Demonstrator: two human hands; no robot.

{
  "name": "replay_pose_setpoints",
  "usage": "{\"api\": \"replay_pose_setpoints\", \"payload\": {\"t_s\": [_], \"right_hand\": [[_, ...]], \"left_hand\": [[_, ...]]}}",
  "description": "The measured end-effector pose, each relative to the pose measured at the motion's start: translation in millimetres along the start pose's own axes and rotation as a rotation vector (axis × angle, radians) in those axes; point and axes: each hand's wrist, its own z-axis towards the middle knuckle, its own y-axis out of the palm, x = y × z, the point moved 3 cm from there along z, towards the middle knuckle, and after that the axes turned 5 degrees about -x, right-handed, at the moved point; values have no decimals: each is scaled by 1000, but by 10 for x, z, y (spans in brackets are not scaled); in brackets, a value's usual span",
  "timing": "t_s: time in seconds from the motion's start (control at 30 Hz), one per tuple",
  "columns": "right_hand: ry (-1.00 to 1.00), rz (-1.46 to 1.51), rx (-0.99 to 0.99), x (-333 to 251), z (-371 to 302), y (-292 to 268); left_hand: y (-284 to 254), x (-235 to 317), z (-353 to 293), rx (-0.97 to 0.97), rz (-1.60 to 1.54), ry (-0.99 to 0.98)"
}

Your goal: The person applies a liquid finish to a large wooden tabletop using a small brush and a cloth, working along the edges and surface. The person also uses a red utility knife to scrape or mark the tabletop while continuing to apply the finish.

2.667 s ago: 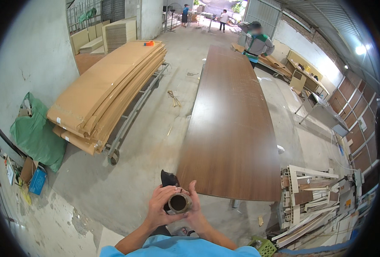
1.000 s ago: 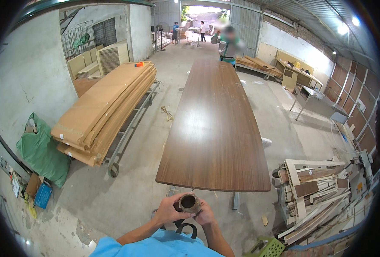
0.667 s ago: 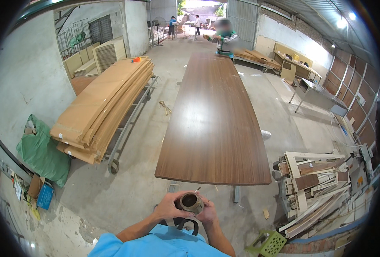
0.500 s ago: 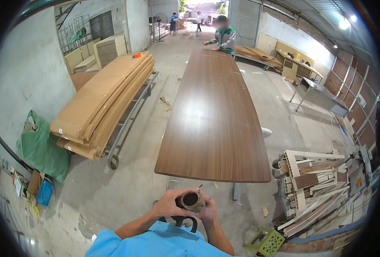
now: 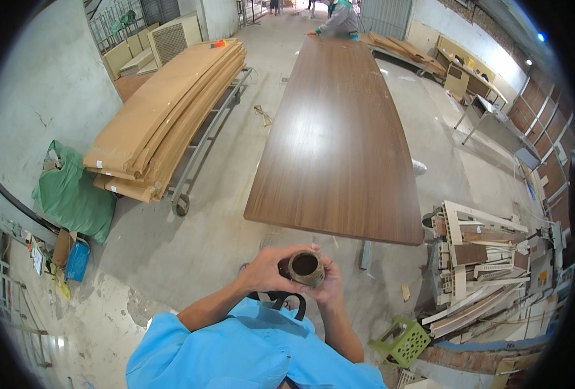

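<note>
A short, rough-sided brown cylinder (image 5: 307,283) with a dark round opening faces up between my two hands. My left hand (image 5: 266,271) is closed round its left side. My right hand (image 5: 329,290) grips it from the right. Whatever lies inside the opening is too dark to make out. Just ahead of my hands is the near end of a long, dark brown wood-grain tabletop (image 5: 339,149), with bright glare across its surface. At its far end a person (image 5: 340,21) in a grey and green top has a hand at the edge.
Left, a wheeled trolley (image 5: 182,205) carries stacked brown cardboard-wrapped panels (image 5: 158,110). A bulging green sack (image 5: 73,191) leans on the wall near a blue box (image 5: 77,260). Offcuts (image 5: 478,259) are heaped at right, with a green plastic crate (image 5: 404,342) nearby.
My view has tilted down, so the tabletop and person sit higher in the picture. Both hands still hold the cylinder, whose opening now faces me more directly.
</note>
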Motion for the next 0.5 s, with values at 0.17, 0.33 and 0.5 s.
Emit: {"api": "replay_pose_setpoints", "payload": {"t_s": [0.17,0.33,0.5], "right_hand": [[-120,-230,163,-57,-51,107],[-346,-678,372,-252,-79,195],[-456,-1190,579,-342,-197,486]], "left_hand": [[28,-8,-26,13,-59,-97],[-16,-22,-35,143,50,-76],[-155,-85,-74,319,493,-39]]}}
